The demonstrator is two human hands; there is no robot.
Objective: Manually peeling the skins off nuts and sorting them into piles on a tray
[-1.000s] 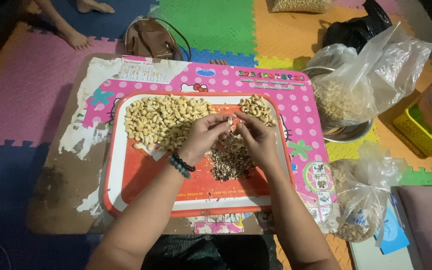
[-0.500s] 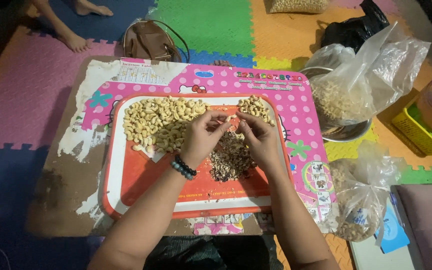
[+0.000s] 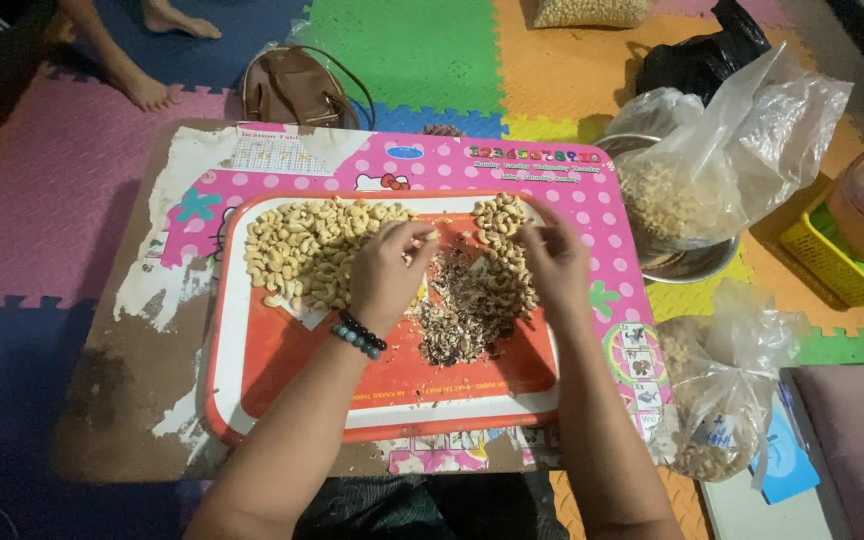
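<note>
Over the orange plastic tray (image 3: 282, 370), the left hand (image 3: 387, 270) pinches a pale cashew (image 3: 430, 236); the right hand (image 3: 552, 262) curls closed at the small cashew pile (image 3: 502, 215), its contents hidden.

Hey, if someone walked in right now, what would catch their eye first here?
Probably the big heap of pale cashews on the orange tray, which sits on a pink dotted table. Next, the two hands over the tray: the left hand at the heap's edge, the right hand by a smaller pile, with dark husks between them. Clear bags of nuts stand to the right.
</note>
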